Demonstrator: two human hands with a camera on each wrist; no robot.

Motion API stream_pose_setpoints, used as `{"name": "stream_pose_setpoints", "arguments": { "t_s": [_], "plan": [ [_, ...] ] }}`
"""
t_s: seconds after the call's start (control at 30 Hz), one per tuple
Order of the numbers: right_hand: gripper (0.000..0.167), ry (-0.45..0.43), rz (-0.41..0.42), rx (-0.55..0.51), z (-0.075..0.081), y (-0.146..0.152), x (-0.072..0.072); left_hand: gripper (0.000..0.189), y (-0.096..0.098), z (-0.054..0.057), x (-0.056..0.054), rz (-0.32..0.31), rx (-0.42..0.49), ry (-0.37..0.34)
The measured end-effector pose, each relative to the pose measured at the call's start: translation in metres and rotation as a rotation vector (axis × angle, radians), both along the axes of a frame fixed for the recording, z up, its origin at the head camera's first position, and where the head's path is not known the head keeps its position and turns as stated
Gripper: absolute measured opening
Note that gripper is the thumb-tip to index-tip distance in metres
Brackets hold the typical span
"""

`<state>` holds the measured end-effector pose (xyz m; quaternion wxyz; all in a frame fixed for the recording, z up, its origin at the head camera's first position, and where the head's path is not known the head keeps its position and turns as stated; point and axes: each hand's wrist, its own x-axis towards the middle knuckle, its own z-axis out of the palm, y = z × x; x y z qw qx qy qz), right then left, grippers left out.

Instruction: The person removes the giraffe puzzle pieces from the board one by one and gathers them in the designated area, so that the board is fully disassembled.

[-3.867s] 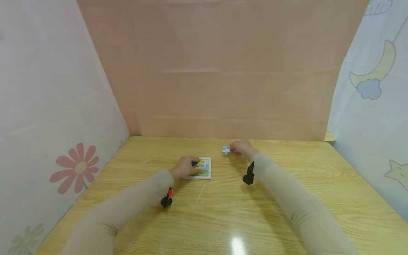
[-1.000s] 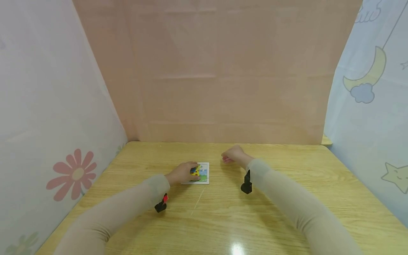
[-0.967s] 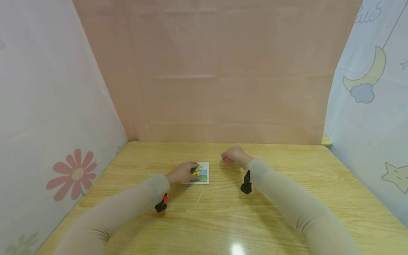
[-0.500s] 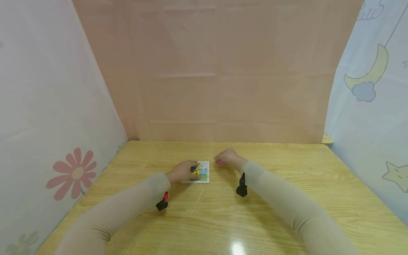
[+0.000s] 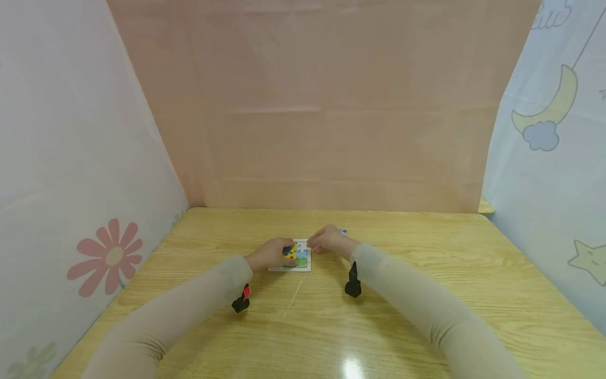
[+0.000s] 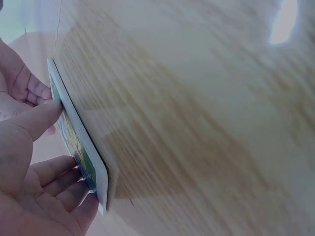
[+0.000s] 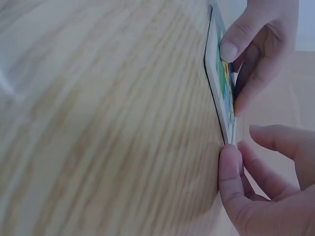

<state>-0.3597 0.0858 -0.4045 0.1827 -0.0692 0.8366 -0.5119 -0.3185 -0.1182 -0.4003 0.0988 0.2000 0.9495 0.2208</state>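
A small jigsaw puzzle [image 5: 302, 260] in a white frame lies on the wooden table, with a yellow giraffe and green ground on it. A pale patch shows near its upper right corner. My left hand [image 5: 270, 253] holds the puzzle from the left, thumb and bent fingers spread across it. My right hand [image 5: 329, 239] is at the frame's right edge; in the right wrist view its loosely bent fingers [image 7: 230, 164] touch the corner and I see nothing pinched between them. A light blue puzzle piece [image 5: 343, 231] with a red dot shows just behind the right hand, partly hidden.
The wooden table [image 5: 303, 326] stretches out around the puzzle. A tan backdrop [image 5: 341, 121] stands at its far edge, with patterned cloths [image 5: 544, 173] at both sides. Black wrist cameras [image 5: 353, 281] hang under the forearms.
My right hand has moved left and slightly nearer, to the frame's edge. The blue piece, held by it earlier, now shows behind the hand. My left hand stays on the puzzle.
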Motion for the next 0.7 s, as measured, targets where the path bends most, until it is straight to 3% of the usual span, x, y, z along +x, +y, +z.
{"name": "stream_pose_setpoints", "arguments": {
  "t_s": [0.17, 0.7],
  "plan": [
    [0.018, 0.005, 0.029, 0.033, 0.003, -0.003, 0.005, 0.068, 0.0, 0.001, 0.0, 0.003, 0.007, -0.021],
    [0.014, 0.137, 0.08, 0.167, 0.003, -0.006, 0.012, 0.067, 0.001, 0.005, 0.002, 0.005, 0.008, -0.029]
  ]
}}
